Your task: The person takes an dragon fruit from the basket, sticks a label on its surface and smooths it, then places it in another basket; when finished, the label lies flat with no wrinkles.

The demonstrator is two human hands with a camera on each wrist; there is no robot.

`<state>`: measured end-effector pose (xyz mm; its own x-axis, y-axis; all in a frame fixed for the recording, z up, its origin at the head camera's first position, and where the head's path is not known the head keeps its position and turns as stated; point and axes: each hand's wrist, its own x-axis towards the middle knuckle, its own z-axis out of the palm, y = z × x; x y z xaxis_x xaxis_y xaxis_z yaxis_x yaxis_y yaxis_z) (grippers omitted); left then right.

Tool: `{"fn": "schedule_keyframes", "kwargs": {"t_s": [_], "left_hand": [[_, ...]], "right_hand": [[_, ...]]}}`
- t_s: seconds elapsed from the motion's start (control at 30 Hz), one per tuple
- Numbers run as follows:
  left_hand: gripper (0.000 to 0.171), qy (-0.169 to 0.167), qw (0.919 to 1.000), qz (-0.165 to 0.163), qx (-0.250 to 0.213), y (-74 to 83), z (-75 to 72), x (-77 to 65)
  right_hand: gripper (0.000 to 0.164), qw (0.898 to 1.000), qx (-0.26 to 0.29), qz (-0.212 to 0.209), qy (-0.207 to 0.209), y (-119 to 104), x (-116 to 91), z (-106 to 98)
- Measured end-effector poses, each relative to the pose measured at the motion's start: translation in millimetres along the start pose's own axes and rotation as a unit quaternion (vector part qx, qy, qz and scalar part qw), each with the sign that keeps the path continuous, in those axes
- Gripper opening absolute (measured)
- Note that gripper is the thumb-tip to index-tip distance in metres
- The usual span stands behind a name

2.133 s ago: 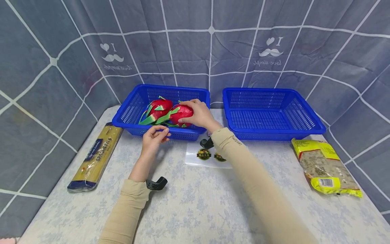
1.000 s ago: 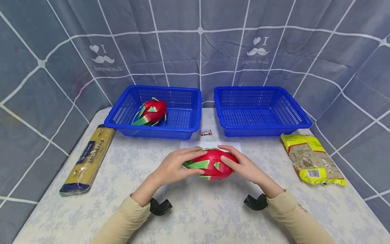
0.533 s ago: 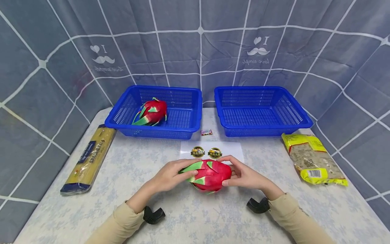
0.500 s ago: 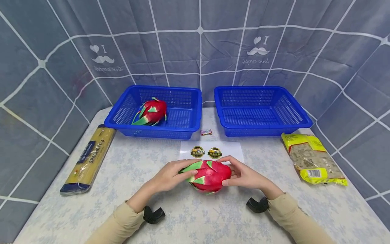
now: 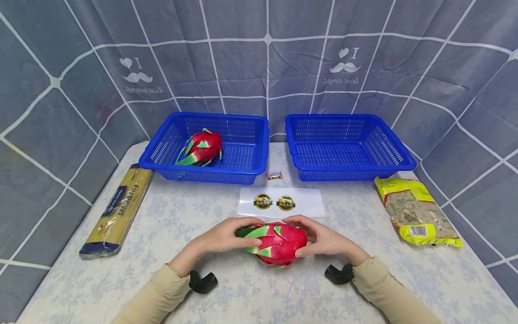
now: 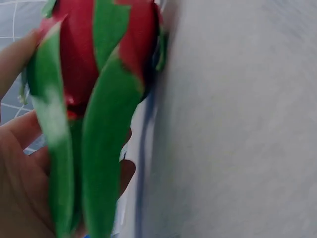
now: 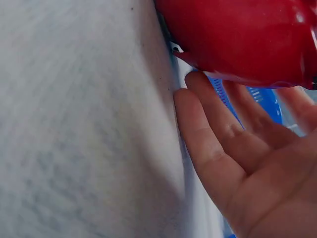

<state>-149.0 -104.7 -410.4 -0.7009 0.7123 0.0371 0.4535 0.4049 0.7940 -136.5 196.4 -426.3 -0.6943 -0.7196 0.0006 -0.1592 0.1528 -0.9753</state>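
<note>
A red dragon fruit (image 5: 281, 244) with green leaf tips lies on its side at the front of the white sheet, level with or just at the tabletop. My left hand (image 5: 226, 235) holds its leafy end, the thumb in front and the fingers behind. In the left wrist view, long green leaves (image 6: 106, 129) run down past the palm. At the rounded end, my right hand (image 5: 325, 237) grips with the thumb on the near side and the index finger over the far top. The right wrist view shows its lower fingers (image 7: 213, 148) low beside the tabletop, under the red skin.
A second dragon fruit (image 5: 206, 147) lies in the left blue basket (image 5: 202, 175); another blue basket (image 5: 352, 173) stands right. Ahead lie a white sheet with two round stickers (image 5: 311, 202) and a small wrapped candy (image 5: 274, 175). Spaghetti (image 5: 117, 211) lies left, a yellow-edged bag (image 5: 417, 211) right.
The right hand has taken the dragon fruit out of the left basket and the left hand has joined it. Over the last half second, both hands have brought it slightly nearer the person.
</note>
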Motion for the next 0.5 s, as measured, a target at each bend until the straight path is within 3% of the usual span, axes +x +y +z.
{"fn": "schedule_keyframes", "kwargs": {"t_s": [0.1,0.23,0.37,0.5], "left_hand": [[0.049,-0.014,0.9996,-0.003,-0.026,-0.4,-3.3,-1.2],[0.048,0.003,0.9988,-0.009,-0.047,12.6,-7.0,-2.4],[0.046,0.02,0.9982,-0.018,-0.053,14.9,-7.9,-1.7],[0.049,0.01,0.9985,-0.014,-0.051,0.1,-9.6,-2.6]], "right_hand": [[0.065,1.0,-0.018,0.002,0.0,-3,-1,2],[0.062,0.999,-0.04,0.003,0.033,-4,-1,2],[0.062,0.998,-0.05,0.006,0.048,-5,0,0],[0.063,0.998,-0.051,0.004,0.035,-7,-1,-4]]}}
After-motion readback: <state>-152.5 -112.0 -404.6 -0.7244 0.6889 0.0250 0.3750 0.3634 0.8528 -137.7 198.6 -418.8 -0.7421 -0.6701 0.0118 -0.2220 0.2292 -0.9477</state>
